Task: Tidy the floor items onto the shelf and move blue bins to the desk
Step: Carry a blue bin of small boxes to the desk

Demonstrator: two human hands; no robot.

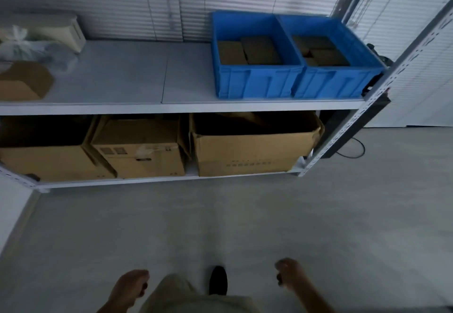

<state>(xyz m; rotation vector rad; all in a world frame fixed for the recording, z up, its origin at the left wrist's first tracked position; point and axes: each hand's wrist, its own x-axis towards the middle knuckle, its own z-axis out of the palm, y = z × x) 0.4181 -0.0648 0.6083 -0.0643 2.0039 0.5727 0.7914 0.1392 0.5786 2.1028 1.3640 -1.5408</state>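
- Hands first: my left hand (132, 285) hangs at the bottom of the frame, left of centre, fingers loosely curled and holding nothing.
- My right hand (288, 273) is at the bottom, right of centre. It is blurred, its fingers loosely curled in, and I make out nothing in it.
- Between them I see a beige trouser leg (176, 290) and a dark shoe (218, 279) on the grey floor (343, 214).
- Higher up, the shelf (122, 79) crosses the frame. On its upper board, at the right, stand the left blue bin (255, 82) and the right blue bin (338, 83), touching side by side, each with small brown boxes inside.
- At the upper left, on the same board, sit a brown carton (24, 82), a plastic bag (22, 47) and a beige container (63, 30).
- On the board below, three cardboard boxes (250, 150) stand in a row.
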